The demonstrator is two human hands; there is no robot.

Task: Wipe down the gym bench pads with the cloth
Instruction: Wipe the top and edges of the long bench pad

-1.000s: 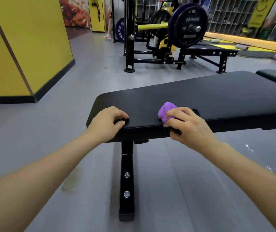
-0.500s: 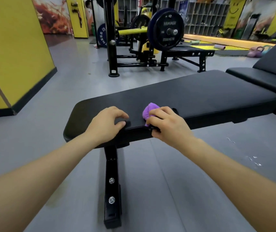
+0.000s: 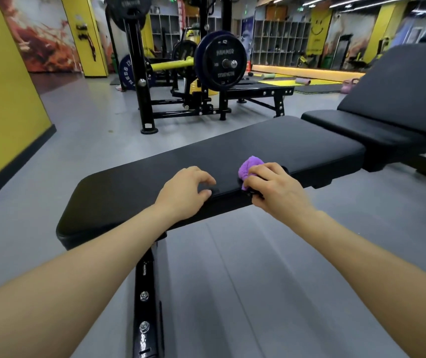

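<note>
We had the flat bench pad point(image 3: 232, 151) running lengthwise from lower left to upper right, its far end pointing at the inclined bench point(image 3: 387, 99). Our right hand point(image 3: 273, 188) gripped the bunched purple cloth point(image 3: 249, 167) against the pad's near edge, while our left hand point(image 3: 183, 192) rested beside it, fingers curled on the pad, holding nothing

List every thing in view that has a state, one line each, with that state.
purple cloth: bunched up, gripped by the right hand, on the pad's near edge.
right hand: curled round the cloth.
left hand: resting on the pad's near edge, fingers curled, holding nothing.
flat bench pad: level, both hands on it.
inclined bench: backrest raised, untouched.
weight plate: loaded on its bar.
</note>
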